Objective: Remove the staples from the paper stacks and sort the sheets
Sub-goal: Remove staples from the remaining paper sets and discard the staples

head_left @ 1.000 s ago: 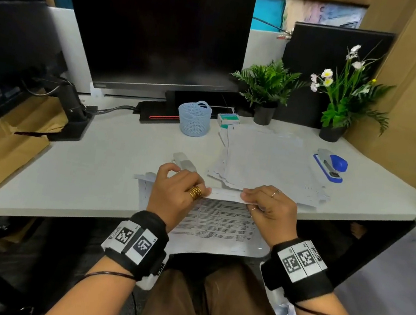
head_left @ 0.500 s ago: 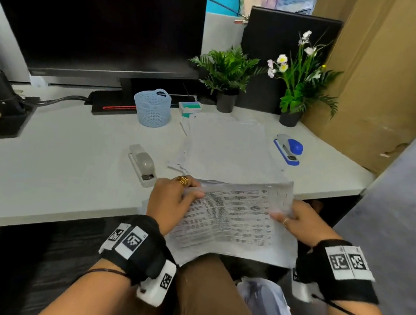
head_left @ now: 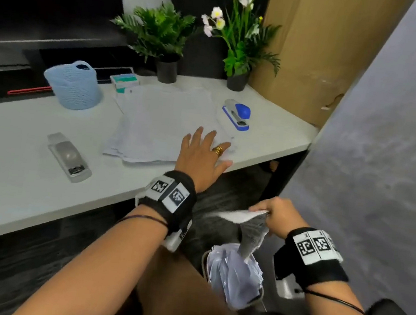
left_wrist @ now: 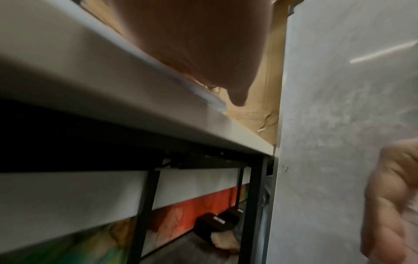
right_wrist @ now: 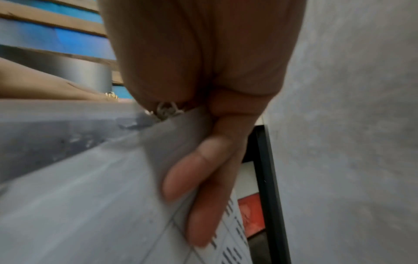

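Note:
A loose pile of white sheets lies on the white desk. My left hand lies flat on the pile's near right corner, fingers spread and straight. Below the desk edge my right hand pinches a printed sheet by its edge; in the right wrist view the fingers curl over that sheet. The sheet hangs over a bin stuffed with crumpled paper beside my knee. A grey staple remover lies left of the pile.
A blue stapler sits right of the pile, a light blue basket and a small green box behind it. Two potted plants stand at the back. A grey partition closes the right side.
Both hands held the printed sheet at the desk edge. The left hand has let go and moved onto the pile; the right hand has carried the sheet down over the bin.

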A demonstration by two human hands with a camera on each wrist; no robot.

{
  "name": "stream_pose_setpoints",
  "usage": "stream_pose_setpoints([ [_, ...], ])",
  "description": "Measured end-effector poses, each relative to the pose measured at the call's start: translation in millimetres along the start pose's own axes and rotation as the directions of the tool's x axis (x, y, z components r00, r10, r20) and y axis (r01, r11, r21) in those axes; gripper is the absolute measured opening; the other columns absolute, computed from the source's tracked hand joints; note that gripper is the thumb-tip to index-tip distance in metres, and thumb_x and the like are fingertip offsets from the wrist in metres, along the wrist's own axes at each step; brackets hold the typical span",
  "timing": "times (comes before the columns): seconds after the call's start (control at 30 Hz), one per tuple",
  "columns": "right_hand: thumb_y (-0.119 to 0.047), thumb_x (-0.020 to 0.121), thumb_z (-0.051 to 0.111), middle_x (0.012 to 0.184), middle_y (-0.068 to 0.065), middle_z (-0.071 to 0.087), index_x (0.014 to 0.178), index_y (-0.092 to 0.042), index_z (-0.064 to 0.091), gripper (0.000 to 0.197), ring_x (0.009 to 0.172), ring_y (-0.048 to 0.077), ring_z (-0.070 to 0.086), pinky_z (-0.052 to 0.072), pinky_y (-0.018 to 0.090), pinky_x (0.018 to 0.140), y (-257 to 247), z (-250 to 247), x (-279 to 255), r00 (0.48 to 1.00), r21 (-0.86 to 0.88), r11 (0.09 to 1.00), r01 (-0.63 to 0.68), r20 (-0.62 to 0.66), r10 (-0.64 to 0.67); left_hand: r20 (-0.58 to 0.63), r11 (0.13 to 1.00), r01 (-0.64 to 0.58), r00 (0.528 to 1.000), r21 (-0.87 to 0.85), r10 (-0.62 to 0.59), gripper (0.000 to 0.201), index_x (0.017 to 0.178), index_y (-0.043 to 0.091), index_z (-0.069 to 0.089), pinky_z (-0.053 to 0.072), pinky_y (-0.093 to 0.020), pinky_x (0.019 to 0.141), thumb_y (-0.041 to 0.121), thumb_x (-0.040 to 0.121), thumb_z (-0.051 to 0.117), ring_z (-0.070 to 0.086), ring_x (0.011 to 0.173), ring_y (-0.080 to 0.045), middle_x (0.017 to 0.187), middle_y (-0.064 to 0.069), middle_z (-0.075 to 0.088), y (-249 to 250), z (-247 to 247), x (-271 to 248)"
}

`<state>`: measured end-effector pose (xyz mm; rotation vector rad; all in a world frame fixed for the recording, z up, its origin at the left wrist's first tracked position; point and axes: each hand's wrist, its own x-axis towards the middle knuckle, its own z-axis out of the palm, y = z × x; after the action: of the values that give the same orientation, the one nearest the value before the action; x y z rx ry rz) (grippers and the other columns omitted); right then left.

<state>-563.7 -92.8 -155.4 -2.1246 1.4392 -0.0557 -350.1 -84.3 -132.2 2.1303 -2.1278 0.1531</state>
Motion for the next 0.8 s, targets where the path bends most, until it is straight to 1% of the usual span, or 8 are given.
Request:
stream_pose_setpoints([
  [0.17,0.009,0.075,0.051,0.074,0.006,0.071,0.079,-0.005,0.075,0.028,0.05,0.009,0.064,0.054,0.016,0.052,38,26,14,0.958,0.176,0.942,-0.286,0.062,0.279,0.107,0.998,0.016,0.994,0.055,-0.022,0.065,0.149,0.032,0.014,0.008,-0.051,0.113,0.063,0.093,0.023,0.007,0.142,-0.036,0.157,-0.007,0.009,2,27,16],
  [0.3,-0.008,0.079,0.054,0.073,0.018,0.07,0.066,-0.003,0.065,0.018,0.064,0.025,0.068,0.052,0.026,0.064,54,47,31,0.909,0.281,0.865,-0.415,0.177,0.378,0.075,0.997,-0.002,0.997,0.072,-0.004,0.077,0.15,0.034,0.009,0.008,-0.053,0.113,0.073,0.085,0.024,0.004,0.142,-0.036,0.157,-0.007,0.006,-1,34,19],
  [0.37,-0.017,0.085,0.057,0.078,0.021,0.068,0.079,0.001,0.061,0.02,0.073,0.04,0.067,0.053,0.035,0.068,61,58,40,0.875,0.479,0.732,-0.484,0.266,0.405,0.072,0.997,0.003,0.997,0.08,-0.009,0.08,0.149,0.034,0.007,0.008,-0.053,0.113,0.076,0.083,0.026,0.003,0.142,-0.036,0.157,-0.006,0.005,0,34,18],
  [0.43,-0.044,0.083,0.065,0.078,0.014,0.067,0.092,0.001,0.062,0.046,0.065,0.035,0.065,0.054,0.033,0.061,70,68,48,0.847,0.582,0.621,-0.525,0.289,0.445,0.07,0.995,0.01,0.997,0.096,-0.017,0.082,0.149,0.034,0.006,0.008,-0.053,0.113,0.076,0.082,0.027,0.002,0.142,-0.035,0.156,-0.007,0.004,1,35,19],
  [0.5,-0.064,0.07,0.069,0.073,0.01,0.067,0.087,0.0,0.066,0.066,0.058,0.024,0.066,0.051,0.028,0.061,75,73,53,0.838,0.489,0.684,-0.542,0.25,0.485,0.064,0.996,0.018,0.998,0.088,-0.023,0.082,0.149,0.034,0.006,0.008,-0.053,0.113,0.076,0.082,0.027,0.002,0.142,-0.035,0.156,-0.007,0.005,1,36,20],
  [0.57,-0.052,0.067,0.078,0.079,0.006,0.067,0.091,-0.003,0.07,0.056,0.078,0.02,0.068,0.049,0.025,0.067,78,75,56,0.852,0.253,0.813,-0.524,0.181,0.492,0.052,0.996,0.02,0.998,0.082,-0.025,0.082,0.149,0.034,0.007,0.009,-0.053,0.113,0.076,0.082,0.028,0.003,0.142,-0.035,0.156,-0.007,0.005,2,36,20],
  [0.67,-0.022,0.071,0.081,0.113,0.009,0.064,0.113,-0.005,0.064,0.048,0.112,0.024,0.059,0.045,0.024,0.086,79,72,56,0.858,0.037,0.857,-0.514,0.038,0.513,0.034,0.996,0.024,0.999,0.092,-0.027,0.082,0.149,0.032,0.008,0.011,-0.052,0.112,0.075,0.082,0.029,0.006,0.142,-0.034,0.156,-0.007,0.007,2,37,20],
  [0.8,-0.013,0.08,0.068,0.111,0.016,0.064,0.101,-0.004,0.062,0.024,0.105,0.03,0.06,0.046,0.03,0.079,80,60,51,0.858,-0.037,0.86,-0.508,-0.111,0.502,0.031,0.996,0.023,0.999,0.089,-0.026,0.082,0.149,0.032,0.008,0.011,-0.052,0.112,0.073,0.083,0.032,0.006,0.142,-0.034,0.155,-0.008,0.007,3,37,19],
])
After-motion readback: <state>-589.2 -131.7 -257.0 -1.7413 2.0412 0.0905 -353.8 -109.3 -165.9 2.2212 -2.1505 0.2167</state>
